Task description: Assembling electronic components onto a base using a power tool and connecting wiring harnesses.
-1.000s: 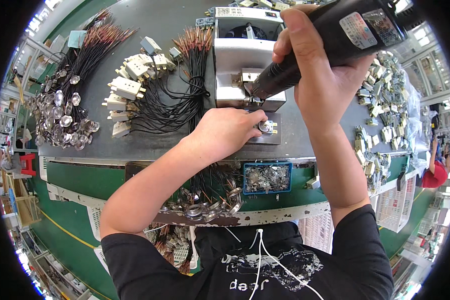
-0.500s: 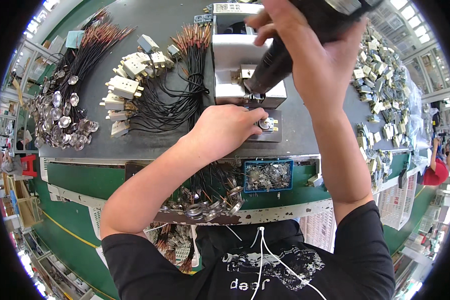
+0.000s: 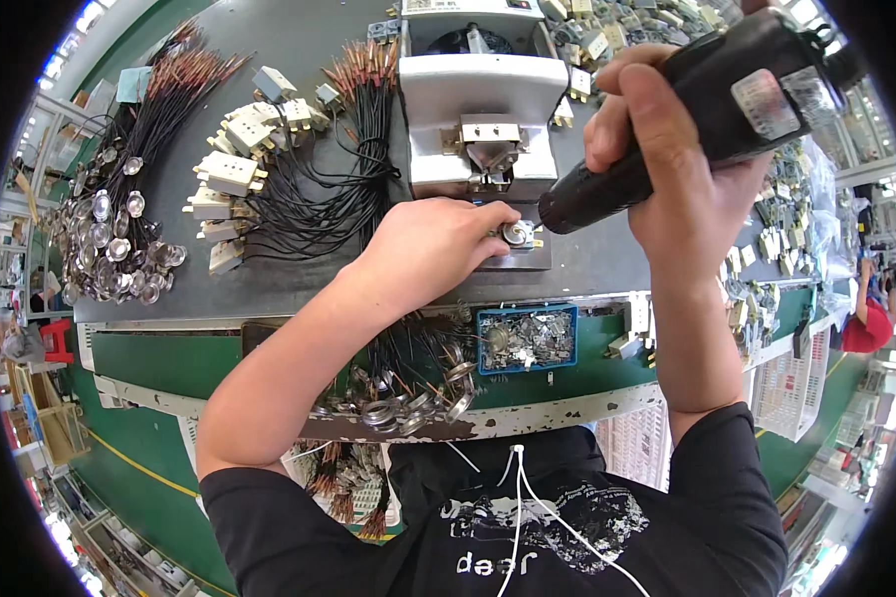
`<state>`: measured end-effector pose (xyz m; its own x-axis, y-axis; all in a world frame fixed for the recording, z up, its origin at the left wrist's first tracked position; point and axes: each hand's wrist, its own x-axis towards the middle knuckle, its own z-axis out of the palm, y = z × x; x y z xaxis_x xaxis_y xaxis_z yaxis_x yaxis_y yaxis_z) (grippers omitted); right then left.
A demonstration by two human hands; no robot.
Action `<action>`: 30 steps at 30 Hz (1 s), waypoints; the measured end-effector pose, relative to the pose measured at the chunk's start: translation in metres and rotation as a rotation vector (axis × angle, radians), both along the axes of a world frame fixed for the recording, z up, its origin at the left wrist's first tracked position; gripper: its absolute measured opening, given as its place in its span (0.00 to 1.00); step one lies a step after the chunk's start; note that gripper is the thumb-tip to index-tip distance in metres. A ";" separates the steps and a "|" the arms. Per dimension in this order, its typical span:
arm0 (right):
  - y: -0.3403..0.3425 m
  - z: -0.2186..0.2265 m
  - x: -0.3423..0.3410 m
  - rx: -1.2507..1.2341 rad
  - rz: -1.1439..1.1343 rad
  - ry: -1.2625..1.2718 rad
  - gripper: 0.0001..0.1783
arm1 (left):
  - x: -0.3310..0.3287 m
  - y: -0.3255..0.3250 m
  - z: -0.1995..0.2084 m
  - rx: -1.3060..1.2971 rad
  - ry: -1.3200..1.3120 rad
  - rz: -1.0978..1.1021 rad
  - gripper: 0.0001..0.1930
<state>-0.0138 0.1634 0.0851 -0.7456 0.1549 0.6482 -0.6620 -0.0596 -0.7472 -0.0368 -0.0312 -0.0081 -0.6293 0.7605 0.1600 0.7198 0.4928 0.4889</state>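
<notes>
My right hand [image 3: 679, 164] is wrapped round a black power screwdriver [image 3: 707, 109]. Its nose points down and left, ending just right of a small silver-and-white part [image 3: 517, 235]. That part sits on a low metal block [image 3: 528, 259] near the bench's front edge. With thumb and forefinger, my left hand [image 3: 433, 239] grips the part from its left side; its other fingers are curled and partly hidden. Directly behind the block stands a silver screw feeder [image 3: 483, 90] with a dark bowl at its back. The screwdriver's very tip cannot be made out clearly.
Black wire bundles [image 3: 373, 149] with white blocks [image 3: 231, 174] lie left of the feeder. Further left are wires ending in round metal caps [image 3: 119, 249]. A blue tray [image 3: 480, 343] of small metal pieces sits below the bench edge. Many white blocks [image 3: 782, 239] cover the right side.
The screwdriver has moved from the feeder's front down and right, to beside the small part. My left hand still grips that part. The view has shifted slightly.
</notes>
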 end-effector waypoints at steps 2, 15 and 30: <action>0.003 -0.005 -0.001 0.023 -0.007 -0.002 0.10 | -0.001 0.001 0.005 -0.082 -0.035 -0.002 0.17; 0.002 -0.020 -0.001 0.088 -0.037 -0.062 0.07 | 0.002 0.002 0.011 -0.129 -0.023 0.004 0.15; -0.002 -0.020 0.005 0.177 0.042 -0.130 0.13 | -0.001 0.004 0.006 -0.082 0.072 -0.043 0.14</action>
